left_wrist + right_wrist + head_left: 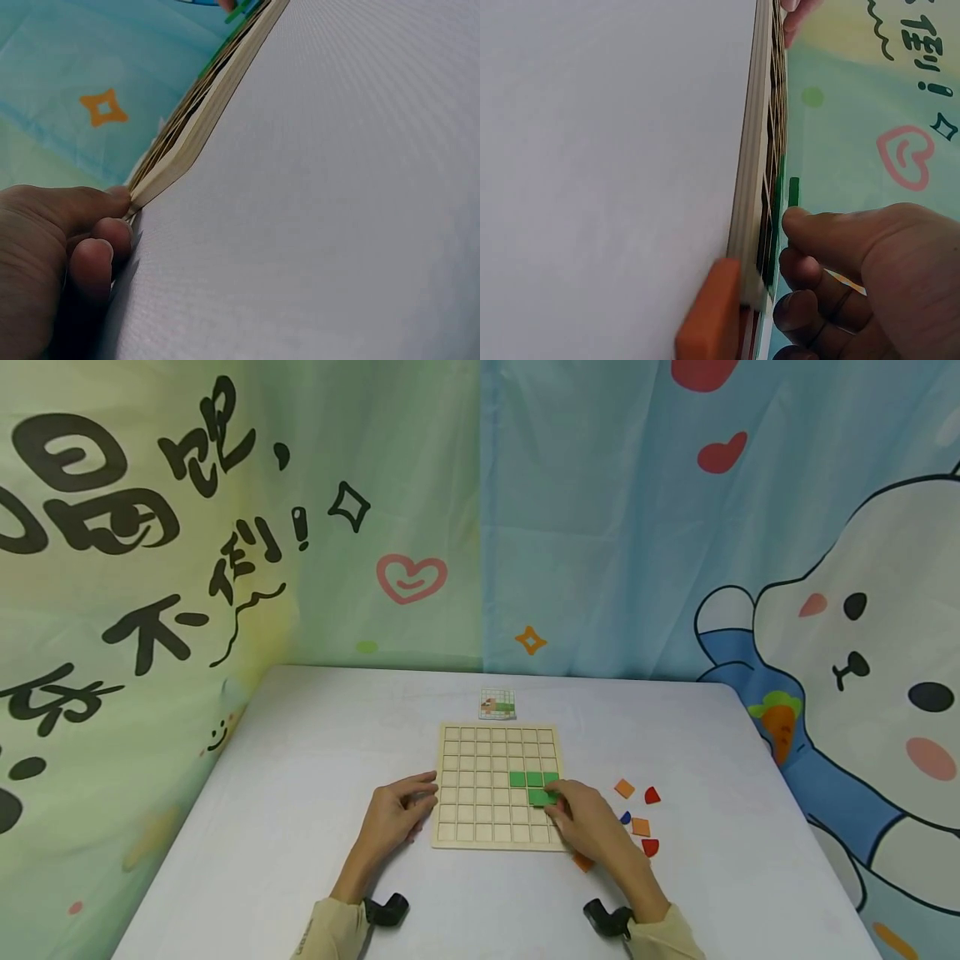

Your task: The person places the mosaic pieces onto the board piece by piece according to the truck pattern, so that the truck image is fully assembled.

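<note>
A pale wooden grid board (472,818) lies flat on the table. Green square tiles (526,779) fill several cells at its right side, in two neighbouring rows. My right hand (588,817) reaches over the board's right edge and pinches a green tile (794,192) between thumb and fingers. In the right wrist view that tile stands on edge, just above the board. At the board's left edge, my left hand (396,810) touches the rim with its fingertips. The left wrist view shows this hand (45,240) at the board's corner.
Right of the board lie loose orange squares (625,788), red pieces (650,847) and a blue piece (626,817). One orange square (582,862) is partly under my right hand. Behind the board is a small picture card (497,703). A printed curtain (585,527) hangs behind the table.
</note>
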The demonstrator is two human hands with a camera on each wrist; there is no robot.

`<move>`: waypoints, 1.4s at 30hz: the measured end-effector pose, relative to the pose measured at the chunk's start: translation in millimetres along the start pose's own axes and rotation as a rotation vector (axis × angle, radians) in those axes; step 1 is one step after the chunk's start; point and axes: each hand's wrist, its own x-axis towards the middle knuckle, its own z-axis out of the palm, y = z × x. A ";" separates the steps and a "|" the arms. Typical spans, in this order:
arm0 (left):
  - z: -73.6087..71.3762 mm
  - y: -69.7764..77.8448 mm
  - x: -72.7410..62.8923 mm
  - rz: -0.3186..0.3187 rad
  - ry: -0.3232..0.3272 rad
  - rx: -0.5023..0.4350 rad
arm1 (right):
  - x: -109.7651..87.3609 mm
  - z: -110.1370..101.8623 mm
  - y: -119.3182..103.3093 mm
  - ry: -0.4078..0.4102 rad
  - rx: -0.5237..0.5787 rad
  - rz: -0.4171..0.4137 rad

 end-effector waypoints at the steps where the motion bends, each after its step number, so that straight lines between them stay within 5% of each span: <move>1: 0.0 -0.3 0.0 -0.002 0.000 -0.001 | 0.8 0.7 -1.4 -0.003 0.004 -0.004; 42: -0.5 1.4 -0.8 0.009 0.002 0.021 | 18.2 11.3 -19.1 -0.022 -0.021 -0.072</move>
